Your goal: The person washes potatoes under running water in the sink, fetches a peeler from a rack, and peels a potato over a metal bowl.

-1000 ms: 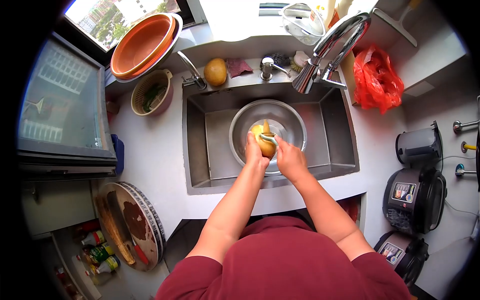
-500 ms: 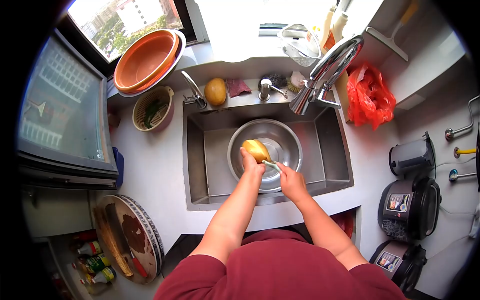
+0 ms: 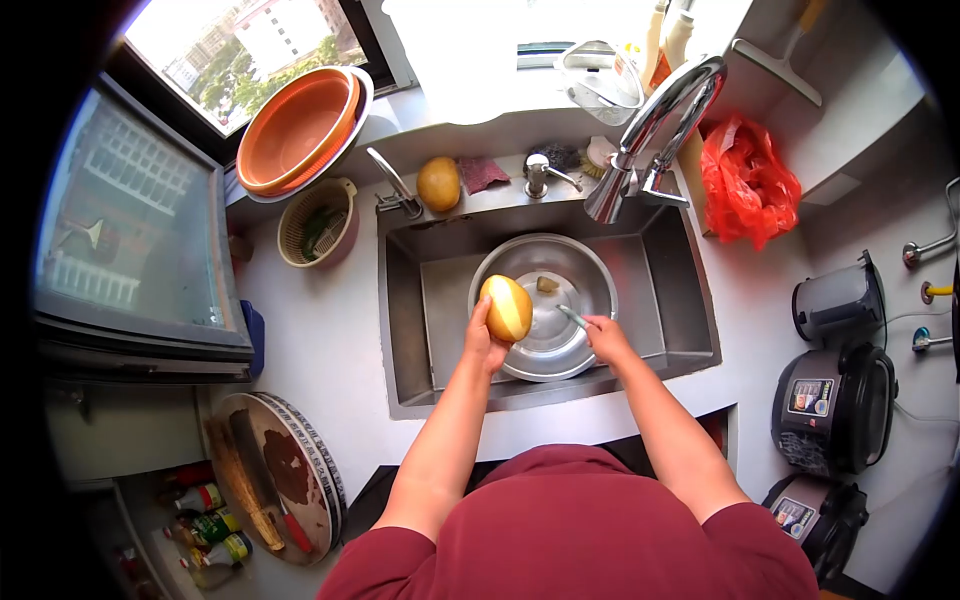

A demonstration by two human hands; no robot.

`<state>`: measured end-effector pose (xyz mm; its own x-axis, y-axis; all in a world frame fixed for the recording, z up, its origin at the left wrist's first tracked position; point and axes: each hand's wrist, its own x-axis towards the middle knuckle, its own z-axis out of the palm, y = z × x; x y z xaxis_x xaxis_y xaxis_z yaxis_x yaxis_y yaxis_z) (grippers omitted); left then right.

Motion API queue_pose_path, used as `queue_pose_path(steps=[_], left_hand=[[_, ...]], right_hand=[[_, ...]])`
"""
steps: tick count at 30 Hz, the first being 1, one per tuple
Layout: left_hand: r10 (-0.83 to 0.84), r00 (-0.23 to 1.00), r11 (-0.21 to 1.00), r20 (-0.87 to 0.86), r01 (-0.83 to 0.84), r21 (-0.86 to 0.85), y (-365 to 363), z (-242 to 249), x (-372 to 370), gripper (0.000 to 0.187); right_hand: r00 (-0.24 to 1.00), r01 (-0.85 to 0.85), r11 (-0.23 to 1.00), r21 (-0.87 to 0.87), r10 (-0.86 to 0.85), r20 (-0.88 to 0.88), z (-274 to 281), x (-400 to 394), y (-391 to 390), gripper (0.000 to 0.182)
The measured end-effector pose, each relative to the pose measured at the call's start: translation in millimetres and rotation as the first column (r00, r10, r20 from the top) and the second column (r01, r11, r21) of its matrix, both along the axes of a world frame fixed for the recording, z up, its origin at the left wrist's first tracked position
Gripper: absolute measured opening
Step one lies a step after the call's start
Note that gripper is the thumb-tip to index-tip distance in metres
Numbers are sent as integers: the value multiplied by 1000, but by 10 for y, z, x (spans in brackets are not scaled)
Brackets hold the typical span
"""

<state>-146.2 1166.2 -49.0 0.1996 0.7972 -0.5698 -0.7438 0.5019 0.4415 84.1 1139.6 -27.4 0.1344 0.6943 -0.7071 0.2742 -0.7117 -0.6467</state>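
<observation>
My left hand [image 3: 487, 340] is wrapped round a yellow melon [image 3: 507, 309], held up over the left part of a steel bowl [image 3: 598, 268]. A paler stripe runs down the melon's skin. In my right hand [image 3: 606, 338] is a peeler with a pale green handle [image 3: 573, 317], over the bowl's right side and apart from the melon. A small brownish piece of peel [image 3: 547, 284] lies in the bowl. The bowl stands in the steel sink [image 3: 440, 262].
A second melon [image 3: 438, 184] and a dark red cloth [image 3: 484, 174] sit behind the sink, beside a small tap [image 3: 397, 186]. The large chrome faucet [image 3: 620, 185] arches over the right rear corner. A colander [image 3: 318, 224] stands left; a knife lies on the cutting board [image 3: 285, 460].
The peeler has come away from the melon and moved right. My left hand has turned the melon more upright, showing the pale stripe. A piece of peel now shows in the bowl.
</observation>
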Motion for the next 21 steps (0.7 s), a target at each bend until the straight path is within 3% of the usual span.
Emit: queue_pose_path(steps=[1,3,6,9,13,16,17,21], left_hand=[[-26,999,1000,-21,26,-3,-34,53,-33,48],[-57,994,998,-97,58,13,-111,352,-23,46],[-58,986,991,-157,75,107,-108,334,3,43],[-41,975,974,-219,88,209,-76,390,44,41],[-86,982,966,-166,122,226,6,332,-63,41],[36,964,973,-263,26,230,28,286,-23,42],[61,981,990,-184,-37,135,62,214,-11,41],[174,965,979,-197,-149,135,96,247,133,41]], right_hand=[[998,-58,977,204,53,30,46,-43,5,32],[985,-170,806,567,126,116,181,-156,-12,31],[892,-445,508,737,184,412,703,-400,132,29],[802,-586,541,603,283,526,973,-491,304,32],[784,-615,491,618,296,545,970,-480,419,31],[800,-587,495,641,231,554,906,-518,330,31],[753,-628,601,493,312,580,1132,-565,242,32],[769,-576,620,533,189,611,886,-678,33,34]])
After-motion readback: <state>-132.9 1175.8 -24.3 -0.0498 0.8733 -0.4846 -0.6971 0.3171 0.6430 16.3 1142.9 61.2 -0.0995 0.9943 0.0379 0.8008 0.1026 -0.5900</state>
